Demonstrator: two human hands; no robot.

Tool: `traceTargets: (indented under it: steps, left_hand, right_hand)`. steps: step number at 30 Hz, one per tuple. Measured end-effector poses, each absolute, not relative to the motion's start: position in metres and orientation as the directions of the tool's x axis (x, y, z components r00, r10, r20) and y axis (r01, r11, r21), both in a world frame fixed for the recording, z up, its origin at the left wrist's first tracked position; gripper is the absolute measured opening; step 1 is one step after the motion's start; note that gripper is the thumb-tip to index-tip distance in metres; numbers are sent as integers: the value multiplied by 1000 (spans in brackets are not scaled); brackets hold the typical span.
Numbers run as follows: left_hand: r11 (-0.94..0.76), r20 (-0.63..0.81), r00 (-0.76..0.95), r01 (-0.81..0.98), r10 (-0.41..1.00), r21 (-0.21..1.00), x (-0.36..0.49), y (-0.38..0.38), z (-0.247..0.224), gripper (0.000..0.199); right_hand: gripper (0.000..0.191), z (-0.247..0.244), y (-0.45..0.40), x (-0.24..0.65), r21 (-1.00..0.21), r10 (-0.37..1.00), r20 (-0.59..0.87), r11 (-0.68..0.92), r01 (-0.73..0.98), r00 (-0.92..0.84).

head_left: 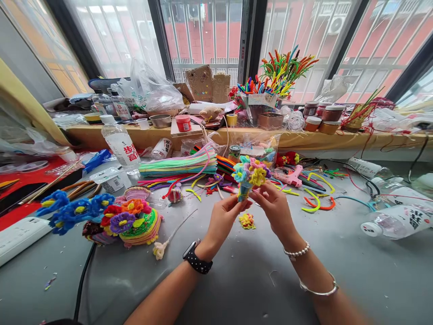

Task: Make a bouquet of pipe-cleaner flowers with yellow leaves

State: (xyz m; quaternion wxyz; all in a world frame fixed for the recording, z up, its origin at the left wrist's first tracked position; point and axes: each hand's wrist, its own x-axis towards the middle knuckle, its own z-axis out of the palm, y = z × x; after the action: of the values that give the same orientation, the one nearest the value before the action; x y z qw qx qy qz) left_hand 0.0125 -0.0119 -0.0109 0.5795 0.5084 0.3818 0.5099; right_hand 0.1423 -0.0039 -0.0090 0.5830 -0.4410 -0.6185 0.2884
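A small bouquet of pipe-cleaner flowers (pixel 251 173) in blue, pink, yellow and purple is held upright above the grey table. The fingertips of my left hand (pixel 223 215) are closed around its blue wrapped base. My right hand (pixel 274 208) is at the bouquet's right side, its thumb and fingers pinched together against the lower edge below the yellow flower. The exact contact of the right fingertips is partly hidden. Below the hands, a small yellow and red fuzzy piece (pixel 247 221) lies on the table.
Finished pipe-cleaner flowers (pixel 122 222) and a cream flower on a stem (pixel 160 249) lie at left. Bundled pipe cleaners (pixel 179 166) lie behind the hands. A pink glue gun (pixel 293 177) is right of the bouquet. Plastic bottles (pixel 399 222) lie far right; another bottle (pixel 119 143) stands left.
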Motion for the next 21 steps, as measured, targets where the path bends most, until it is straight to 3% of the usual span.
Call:
traceTargets:
  steps: [5, 10, 16, 21]
  left_hand:
    - [-135, 150, 198, -83, 969, 987, 14, -9, -16, 22]
    - [-267, 247, 188, 90, 950, 959, 11, -4, -22, 18]
    - [-407, 381, 146, 402, 913, 820, 3, 3, -21, 14]
    - [-443, 443, 112, 453, 889, 773, -1, 9, -24, 19]
  right_hand:
    - [23, -15, 0, 144, -932, 932, 362, 362, 12, 17]
    - [22, -19, 2, 147, -933, 936, 352, 350, 88, 10]
    - [26, -16, 1, 146, -917, 920, 386, 390, 79, -59]
    - [36, -17, 2, 145, -930, 940, 326, 338, 142, -103]
